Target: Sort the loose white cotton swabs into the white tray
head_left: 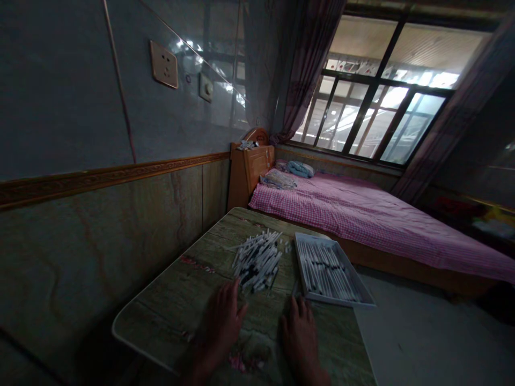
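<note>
bed cover (362, 214): pink checked | table (169, 305): green-brown wood grain, pink flecks | sticks (257, 260): white, dark ends | tray (364, 297): white | curtain (306, 64): purple | headboard (247, 171): orange wood

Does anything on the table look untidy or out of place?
The sticks on the table lie in a loose heap, a few strayed beside it; those in the tray lie in neat rows.

Single head cam, worn, pitched forward and down.
Close over the table (161, 321) near edge, left grip (219, 327) and right grip (300, 335) at frame bottom; faces along it to bed (362, 214) and window (374, 91).
</note>
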A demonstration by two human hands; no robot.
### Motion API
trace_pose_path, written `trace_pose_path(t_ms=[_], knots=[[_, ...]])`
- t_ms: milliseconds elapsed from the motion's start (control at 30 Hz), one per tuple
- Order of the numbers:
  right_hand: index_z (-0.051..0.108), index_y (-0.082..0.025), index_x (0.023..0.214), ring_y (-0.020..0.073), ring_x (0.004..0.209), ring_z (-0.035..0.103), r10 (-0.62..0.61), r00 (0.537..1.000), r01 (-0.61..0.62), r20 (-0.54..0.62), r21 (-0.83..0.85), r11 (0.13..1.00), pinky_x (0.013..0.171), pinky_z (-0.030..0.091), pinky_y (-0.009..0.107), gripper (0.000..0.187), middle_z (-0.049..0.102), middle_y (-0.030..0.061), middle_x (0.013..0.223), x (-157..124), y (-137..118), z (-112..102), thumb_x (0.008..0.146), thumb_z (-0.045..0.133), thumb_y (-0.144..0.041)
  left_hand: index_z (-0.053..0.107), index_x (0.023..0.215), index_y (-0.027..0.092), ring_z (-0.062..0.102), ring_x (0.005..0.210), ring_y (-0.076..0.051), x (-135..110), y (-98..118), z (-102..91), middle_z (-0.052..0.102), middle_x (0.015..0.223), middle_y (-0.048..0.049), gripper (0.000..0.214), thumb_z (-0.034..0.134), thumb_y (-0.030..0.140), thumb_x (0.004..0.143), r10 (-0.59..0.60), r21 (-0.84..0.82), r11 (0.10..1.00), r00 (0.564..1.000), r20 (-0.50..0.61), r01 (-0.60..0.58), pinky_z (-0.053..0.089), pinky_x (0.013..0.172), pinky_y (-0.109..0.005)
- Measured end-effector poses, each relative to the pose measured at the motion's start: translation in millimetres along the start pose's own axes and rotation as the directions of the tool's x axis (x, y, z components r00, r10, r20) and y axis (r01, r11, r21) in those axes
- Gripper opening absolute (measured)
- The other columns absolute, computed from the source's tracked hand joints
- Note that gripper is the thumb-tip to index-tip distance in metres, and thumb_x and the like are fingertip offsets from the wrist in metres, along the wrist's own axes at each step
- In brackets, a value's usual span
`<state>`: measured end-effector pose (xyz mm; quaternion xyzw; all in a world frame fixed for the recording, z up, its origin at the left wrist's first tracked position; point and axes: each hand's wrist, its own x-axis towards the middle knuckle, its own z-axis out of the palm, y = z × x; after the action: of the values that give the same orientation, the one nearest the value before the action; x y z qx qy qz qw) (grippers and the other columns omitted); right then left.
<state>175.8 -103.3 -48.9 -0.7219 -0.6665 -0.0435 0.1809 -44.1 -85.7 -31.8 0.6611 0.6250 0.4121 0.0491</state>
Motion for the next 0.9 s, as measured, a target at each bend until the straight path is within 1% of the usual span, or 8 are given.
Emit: trace_pose_path(t_ms=[100, 200, 300, 433, 533, 600, 733, 900], knots=[[0.056, -0.013, 0.133, 0.0338, 0.137, 0.038, -0.024, 1.0, 0.022, 0.017, 0.093, 0.995, 0.112, 0.029, 0.047, 0.051, 0.051, 0.016, 0.142, 17.3, -15.0, 10.1, 0.085, 0.047, -0.026, 0.047, 0.141, 0.018, 0.045, 0.132, -0.036, -17.5, 2.0, 21.0, 0.055, 0.14, -0.0181, 0.064, 0.06, 0.019, 0.079, 0.051, 0.242, 0.968, 0.996, 0.071, -0.067, 0.033, 0.109, -0.052], [0.056, -0.01, 0.134, 0.0313, 0.137, 0.038, -0.074, 0.997, 0.069, 0.003, 0.321, 0.944, 0.112, 0.032, 0.043, 0.054, 0.048, 0.0183, 0.144, 35.9, -25.5, 20.7, 0.081, 0.049, -0.024, 0.043, 0.145, 0.022, 0.037, 0.139, -0.038, -23.6, 12.1, 40.9, 0.048, 0.147, -0.0177, 0.068, 0.061, 0.02, 0.079, 0.061, 0.329, 0.939, 0.989, 0.135, -0.103, 0.03, 0.111, -0.055], [0.056, -0.012, 0.131, 0.0267, 0.133, 0.045, -0.053, 0.993, 0.105, -0.103, 0.6, 0.793, 0.108, 0.038, 0.04, 0.051, 0.051, 0.0173, 0.141, 47.9, -23.5, 28.3, 0.084, 0.046, -0.028, 0.039, 0.148, 0.021, 0.033, 0.142, -0.039, -18.4, 21.9, 52.1, 0.038, 0.154, -0.0192, 0.07, 0.06, 0.024, 0.081, 0.038, 0.301, 0.946, 0.965, 0.258, -0.118, 0.031, 0.11, -0.056], [0.062, -0.013, 0.12, 0.0243, 0.119, 0.056, 0.152, 0.98, 0.005, -0.125, 0.79, 0.613, 0.102, 0.043, 0.036, 0.045, 0.062, 0.0147, 0.126, 49.9, -11.5, 27.9, 0.085, 0.044, -0.036, 0.034, 0.149, 0.02, 0.029, 0.143, -0.041, -7.7, 30.4, 55.6, 0.027, 0.159, -0.0209, 0.075, 0.063, 0.027, 0.08, 0.071, 0.244, 0.957, 0.944, 0.322, -0.155, 0.034, 0.108, -0.056], [0.062, -0.012, 0.117, 0.023, 0.112, 0.061, 0.256, 0.966, -0.106, -0.037, 0.845, 0.524, 0.097, 0.046, 0.033, 0.044, 0.066, 0.0132, 0.119, 47.6, -7.9, 22.3, 0.084, 0.046, -0.036, 0.044, 0.142, 0.021, 0.031, 0.142, -0.04, 1.5, 38.3, 56.7, 0.031, 0.156, -0.0193, 0.065, 0.065, 0.025, 0.08, 0.172, 0.243, 0.942, 0.954, 0.245, -0.232, 0.035, 0.108, -0.057], [0.064, -0.013, 0.113, 0.0229, 0.107, 0.063, 0.274, 0.962, -0.138, 0.001, 0.866, 0.481, 0.093, 0.047, 0.032, 0.042, 0.068, 0.0122, 0.114, 47.1, -9.2, 18.5, 0.082, 0.048, -0.037, 0.056, 0.13, 0.02, 0.037, 0.138, -0.038, 10.6, 46.1, 57.7, 0.042, 0.149, -0.0173, 0.048, 0.063, 0.023, 0.082, 0.214, 0.257, 0.931, 0.958, 0.191, -0.26, 0.034, 0.109, -0.057], [0.07, -0.016, 0.097, 0.0239, 0.096, 0.065, 0.246, 0.969, -0.083, -0.037, 0.885, 0.458, 0.088, 0.049, 0.034, 0.033, 0.072, 0.0099, 0.101, 48.9, -13.7, 15.6, 0.077, 0.055, -0.037, 0.066, 0.108, 0.014, 0.048, 0.126, -0.034, 31.7, 61.1, 59.5, 0.059, 0.125, -0.0172, 0.025, 0.061, 0.021, 0.084, 0.188, 0.316, 0.917, 0.963, 0.191, -0.242, 0.033, 0.11, -0.056], [0.072, -0.018, 0.091, 0.0234, 0.092, 0.065, 0.248, 0.965, -0.045, -0.081, 0.884, 0.465, 0.085, 0.049, 0.034, 0.028, 0.071, 0.0081, 0.095, 49.7, -14.2, 20.4, 0.075, 0.054, -0.033, 0.067, 0.1, 0.012, 0.053, 0.115, -0.031, 40.6, 64.4, 63.1, 0.062, 0.111, -0.015, 0.019, 0.063, 0.02, 0.082, 0.186, 0.346, 0.907, 0.967, 0.176, -0.238, 0.034, 0.109, -0.054]])
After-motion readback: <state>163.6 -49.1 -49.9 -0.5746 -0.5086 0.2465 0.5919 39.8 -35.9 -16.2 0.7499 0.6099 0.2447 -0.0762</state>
